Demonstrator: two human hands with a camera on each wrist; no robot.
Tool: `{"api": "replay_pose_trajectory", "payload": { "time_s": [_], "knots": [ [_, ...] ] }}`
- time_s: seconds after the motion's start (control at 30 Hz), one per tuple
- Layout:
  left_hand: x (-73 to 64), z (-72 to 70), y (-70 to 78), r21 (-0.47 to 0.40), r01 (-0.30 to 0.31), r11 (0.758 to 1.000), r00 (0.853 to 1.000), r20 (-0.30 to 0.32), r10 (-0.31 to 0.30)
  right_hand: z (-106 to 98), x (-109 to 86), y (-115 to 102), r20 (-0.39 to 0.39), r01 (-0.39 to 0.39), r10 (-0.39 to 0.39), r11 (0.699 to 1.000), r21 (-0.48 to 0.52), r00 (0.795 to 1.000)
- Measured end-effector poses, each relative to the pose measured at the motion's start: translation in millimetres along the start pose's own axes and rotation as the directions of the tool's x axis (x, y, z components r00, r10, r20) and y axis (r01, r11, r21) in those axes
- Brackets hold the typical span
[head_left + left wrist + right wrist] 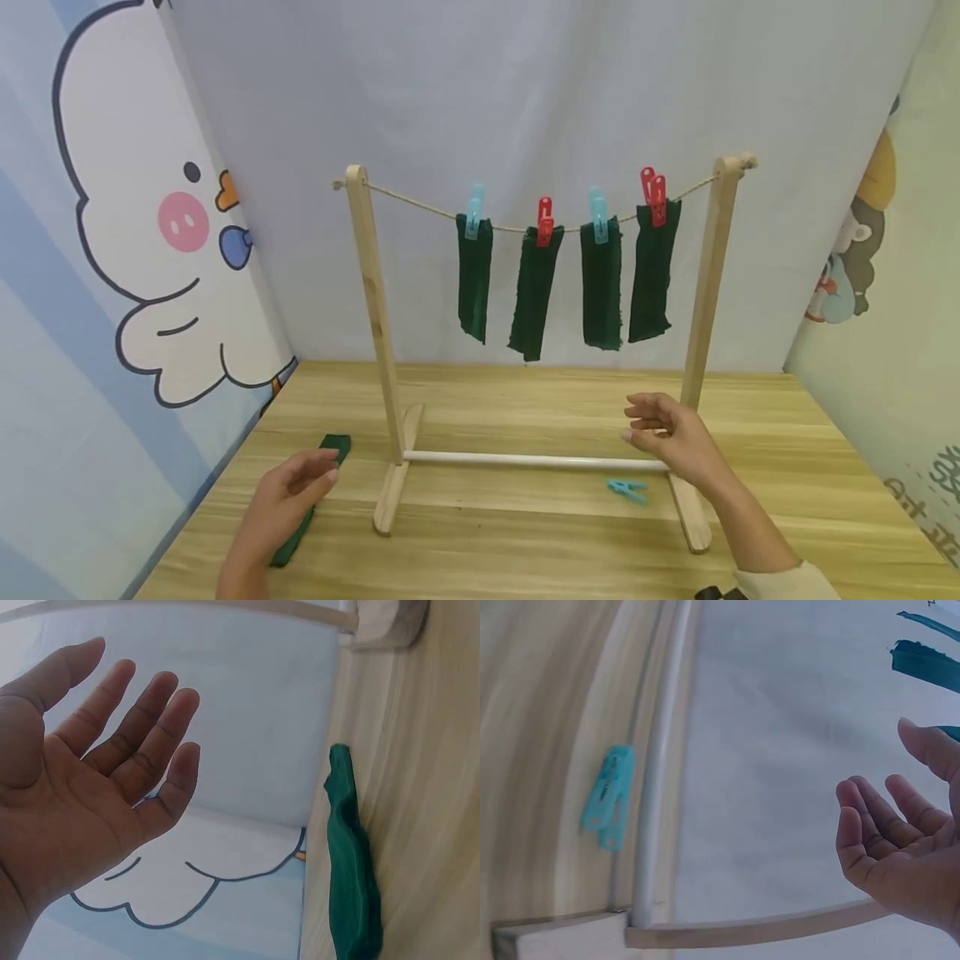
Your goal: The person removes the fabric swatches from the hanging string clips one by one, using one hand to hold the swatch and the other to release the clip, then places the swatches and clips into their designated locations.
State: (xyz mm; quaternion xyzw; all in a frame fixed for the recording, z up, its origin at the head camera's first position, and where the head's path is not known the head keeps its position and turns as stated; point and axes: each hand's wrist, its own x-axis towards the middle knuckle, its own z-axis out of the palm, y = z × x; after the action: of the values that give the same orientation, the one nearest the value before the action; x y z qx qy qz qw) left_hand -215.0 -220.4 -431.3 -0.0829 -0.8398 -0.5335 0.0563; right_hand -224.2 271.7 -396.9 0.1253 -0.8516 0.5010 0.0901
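My left hand (pixel 283 502) hovers over a green cloth strip (pixel 298 533) lying on the table, left of the rack. In the left wrist view its fingers are spread loosely and hold nothing; the green strip (pixel 352 862) lies apart from them. My right hand (pixel 675 433) hangs in the air in front of the rack's right post (pixel 708 283), fingers loosely bent and nothing in them. Below it a light blue clothespin (pixel 627 490) lies on the table, seen also in the right wrist view beside the white bar (pixel 660 765).
A wooden rack with a left post (pixel 375 325) carries a sagging rope (pixel 412 202). Several green cloth strips (pixel 473 283) hang from it, pinned by light blue and red clothespins (pixel 545 221). A dark object (pixel 716 593) shows at the bottom edge. Printed curtains surround the table (pixel 525 550).
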Motion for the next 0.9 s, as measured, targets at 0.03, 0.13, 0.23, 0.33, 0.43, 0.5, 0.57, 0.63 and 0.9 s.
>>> {"api": "replay_pose_trajectory", "payload": {
  "time_s": [0.03, 0.13, 0.23, 0.33, 0.43, 0.5, 0.57, 0.63, 0.9],
  "knots": [
    [1.2, 1.4, 1.1, 0.000, -0.017, 1.000, 1.000, -0.005, 0.017, 0.2, 1.9, -2.4, 0.002, 0.007, -0.007, 1.000, 0.002, 1.000],
    [4.6, 5.1, 4.3, 0.006, -0.061, 0.998, 0.998, -0.024, 0.061, 0.6, 6.8, -9.9, 0.007, 0.027, -0.027, 1.000, 0.008, 1.000],
    [7.5, 8.5, 7.9, -0.003, -0.092, 0.996, 0.995, -0.034, 0.092, 0.1, 9.9, -17.3, 0.006, 0.042, -0.042, 0.999, 0.001, 0.999],
    [9.6, 11.9, 12.4, -0.024, -0.115, 0.993, 0.993, -0.039, 0.115, -0.5, 12.6, -23.9, 0.002, 0.048, -0.048, 0.999, -0.005, 0.999],
    [11.9, 14.7, 16.8, -0.036, -0.145, 0.989, 0.988, -0.050, 0.143, -0.1, 16.6, -29.0, 0.004, 0.049, -0.049, 0.999, -0.011, 0.999],
    [13.9, 16.0, 19.4, -0.039, -0.156, 0.987, 0.987, -0.047, 0.154, 0.3, 20.2, -32.1, 0.005, 0.059, -0.059, 0.998, -0.022, 0.998],
    [16.6, 17.0, 21.7, -0.042, -0.154, 0.987, 0.988, -0.038, 0.153, 0.1, 24.3, -35.6, 0.005, 0.077, -0.077, 0.997, -0.027, 0.997],
    [19.7, 18.1, 24.4, -0.045, -0.148, 0.988, 0.989, -0.021, 0.148, -0.8, 28.2, -40.3, 0.003, 0.100, -0.100, 0.994, -0.037, 0.995],
    [32.0, 29.0, 36.7, -0.072, -0.213, 0.974, 0.977, 0.002, 0.214, -3.6, 41.2, -65.3, -0.001, 0.169, -0.169, 0.985, -0.025, 0.986]
  ]
}}
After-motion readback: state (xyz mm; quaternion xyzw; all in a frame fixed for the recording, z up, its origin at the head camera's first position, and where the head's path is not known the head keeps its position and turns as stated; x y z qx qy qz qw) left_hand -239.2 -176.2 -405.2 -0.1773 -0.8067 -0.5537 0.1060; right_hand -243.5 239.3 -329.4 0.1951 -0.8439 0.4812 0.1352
